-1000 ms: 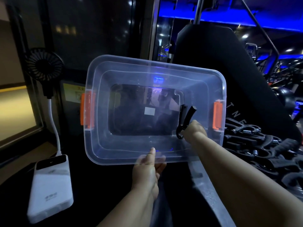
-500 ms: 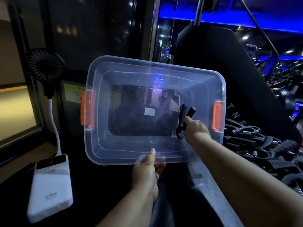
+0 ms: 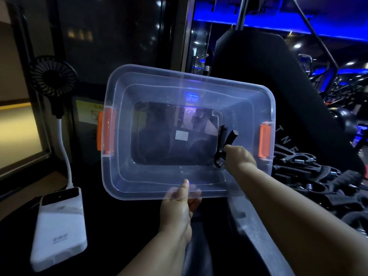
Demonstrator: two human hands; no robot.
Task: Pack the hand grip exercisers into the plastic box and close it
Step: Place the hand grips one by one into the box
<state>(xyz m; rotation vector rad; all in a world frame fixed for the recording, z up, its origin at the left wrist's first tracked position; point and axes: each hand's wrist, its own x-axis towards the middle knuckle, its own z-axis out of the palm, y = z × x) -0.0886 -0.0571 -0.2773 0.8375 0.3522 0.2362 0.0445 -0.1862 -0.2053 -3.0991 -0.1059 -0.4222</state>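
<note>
A clear plastic box [image 3: 123,176] with orange side latches [image 3: 106,134] is tilted so its open side faces me. My left hand [image 3: 182,204] grips its near rim, thumb on the inside of the rim. My right hand [image 3: 239,159] reaches inside the box near its right end and holds a black hand grip exerciser [image 3: 224,145], handles pointing up. A pile of several black hand grip exercisers [image 3: 318,180] lies to the right of the box. No lid is in view.
A white power bank [image 3: 59,226] lies at lower left, with a small black fan [image 3: 52,78] on a white gooseneck rising from it. A black padded gym bench [image 3: 268,80] stands behind the box. Dark gym equipment fills the far right.
My right hand with the exerciser has shifted slightly right and down inside the box. The box and my left hand have stayed in place.
</note>
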